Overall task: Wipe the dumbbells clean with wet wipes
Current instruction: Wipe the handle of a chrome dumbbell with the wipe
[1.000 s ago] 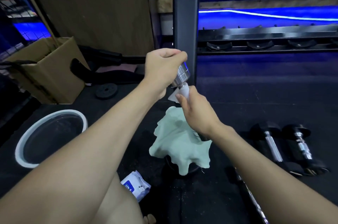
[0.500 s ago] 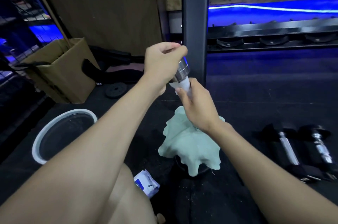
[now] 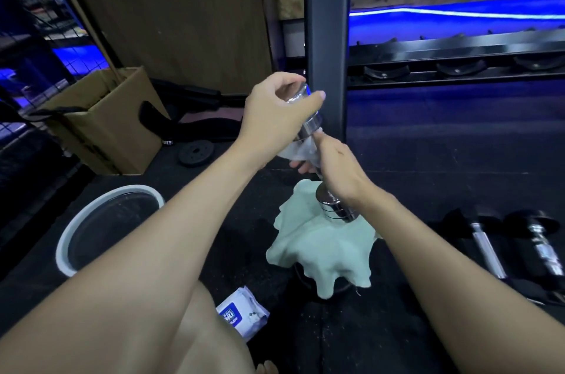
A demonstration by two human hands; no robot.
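A chrome dumbbell (image 3: 334, 211) stands tilted on a pale green cloth (image 3: 318, 251) on the dark floor. My left hand (image 3: 278, 113) grips its upper chrome head from above. My right hand (image 3: 336, 165) holds a white wet wipe (image 3: 301, 152) wrapped around the handle just under that head. The handle itself is mostly hidden by my right hand. A blue and white wet wipe pack (image 3: 241, 314) lies on the floor by my knee. Two black dumbbells (image 3: 486, 245) (image 3: 544, 245) lie on the floor at the right.
A white-rimmed round basin (image 3: 76, 230) sits at the left. Behind it stands a cardboard box (image 3: 101, 126) with a small black weight plate (image 3: 195, 153) beside it. A black rack post (image 3: 325, 37) rises right behind my hands, with a rack shelf (image 3: 458, 68) to the right.
The dumbbell's lower chrome head has come into view above the green cloth. My right hand turned around the handle with the wipe, and my left hand shifted its grip on the top head.
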